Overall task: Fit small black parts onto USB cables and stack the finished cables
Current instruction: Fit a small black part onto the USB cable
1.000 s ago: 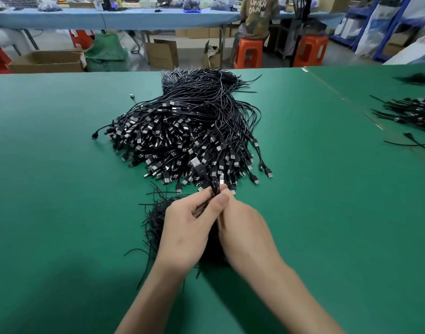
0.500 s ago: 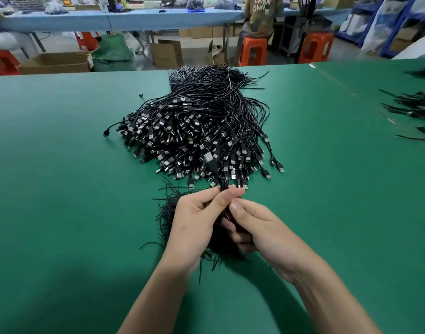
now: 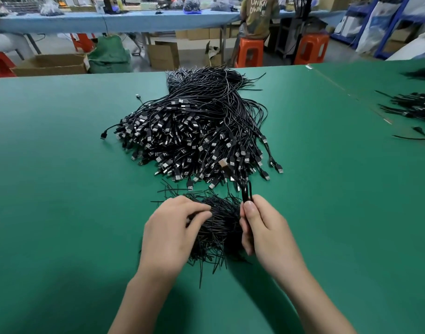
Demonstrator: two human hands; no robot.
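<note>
Green worktop [image 3: 62, 189] carrying a large heap of USB cables [image 3: 194, 131] at centre frame, plugs fanned toward the viewer. Just below it lies a tuft of small black parts [image 3: 218, 227]. Right hand [image 3: 267, 232], lower centre: grip clamped, thumb against fingers, on a looped cable [image 3: 245, 191] leading up into the heap. Left hand [image 3: 170, 232]: fingers bent onto the tuft; whether its grip encloses a part cannot be told.
</note>
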